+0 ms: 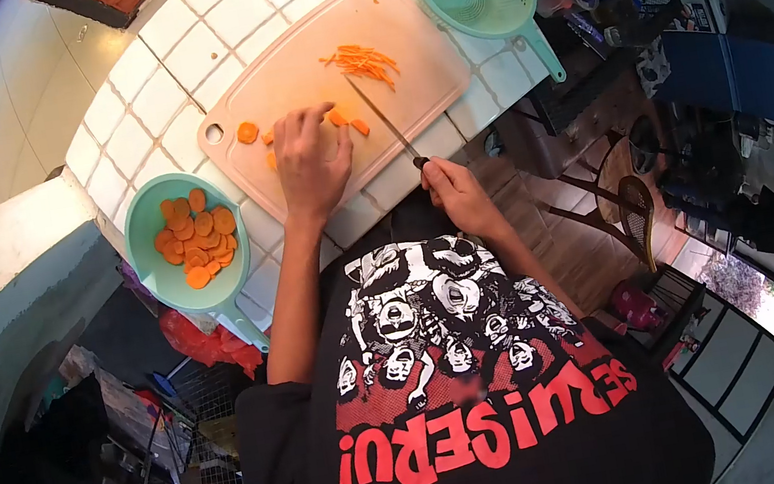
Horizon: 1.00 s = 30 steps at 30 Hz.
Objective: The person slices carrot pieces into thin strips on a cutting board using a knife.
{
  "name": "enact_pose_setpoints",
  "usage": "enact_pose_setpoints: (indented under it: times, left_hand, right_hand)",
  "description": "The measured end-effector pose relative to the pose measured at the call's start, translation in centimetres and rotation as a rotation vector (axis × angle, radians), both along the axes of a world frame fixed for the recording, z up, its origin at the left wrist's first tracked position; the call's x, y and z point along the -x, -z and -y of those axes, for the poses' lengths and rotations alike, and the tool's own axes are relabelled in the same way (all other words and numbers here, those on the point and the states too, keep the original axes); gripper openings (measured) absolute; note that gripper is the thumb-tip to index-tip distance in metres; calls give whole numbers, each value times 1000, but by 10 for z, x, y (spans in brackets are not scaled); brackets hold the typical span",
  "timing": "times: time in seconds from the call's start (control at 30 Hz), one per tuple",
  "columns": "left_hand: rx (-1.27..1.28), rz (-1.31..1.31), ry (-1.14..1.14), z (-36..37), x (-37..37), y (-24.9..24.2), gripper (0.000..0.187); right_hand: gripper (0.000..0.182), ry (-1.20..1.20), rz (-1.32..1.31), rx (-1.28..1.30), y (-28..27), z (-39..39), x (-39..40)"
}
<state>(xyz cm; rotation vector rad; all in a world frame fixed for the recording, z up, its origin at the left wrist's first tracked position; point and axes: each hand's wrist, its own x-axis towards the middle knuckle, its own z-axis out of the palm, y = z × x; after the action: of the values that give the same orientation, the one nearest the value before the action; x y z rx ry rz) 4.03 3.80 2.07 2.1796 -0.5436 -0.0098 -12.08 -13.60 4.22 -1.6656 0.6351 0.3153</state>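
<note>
Daylight glares white through the doorway [748, 294] at the lower right, while the white tiled tabletop [210, 64] is brightly lit. The lower left and right edges sink into deep shadow. Everything bows round, fisheye fashion, to black corners; the cutting board [281, 81] looks fairly sharp, the dim clutter soft.

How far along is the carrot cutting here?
Partway, it seems.
Done: a small pile of thin carrot strips on the cutting board.
In hand: the right hand holds the knife; the left hand is beside some larger carrot pieces.
Apparently left: those pieces and the many round slices in the green container.
</note>
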Motion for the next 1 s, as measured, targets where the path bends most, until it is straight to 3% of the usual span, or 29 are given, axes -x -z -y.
enact_pose_setpoints:
  times: [0.13,0.37,0.5,0.57,0.7,0.77,0.87,0.93,1.0]
  left_hand:
    - [-188,130,176,3,0,-8,24]
    - [-204,120,189,19,-17,4,17]
    - [-84,97,130,27,-25,7,16]
    - [-55,80,-84,21,-30,3,15]
    - [-236,144,-193,0,-37,9,14]
    - [-207,152,-229,-4,-33,10,15]
    - [-134,122,-142,-5,-16,0,18]
    - [-144,161,45,-5,-6,-3,23]
    - [-147,163,37,-7,-1,1,25]
  right_hand:
    - [38,68,54,57,-6,4,1]
    - [38,135,103,77,-5,2,0]
    - [40,132,107,100,-2,2,-3]
    - [41,96,157,120,2,1,-3]
    - [39,24,74,154,7,4,-10]
    - [38,9,62,144,5,4,-12]
    - [38,-52,24,186,4,3,-15]
    - [38,-40,55,206,10,0,-15]
    - [38,-29,34,173,12,-2,-14]
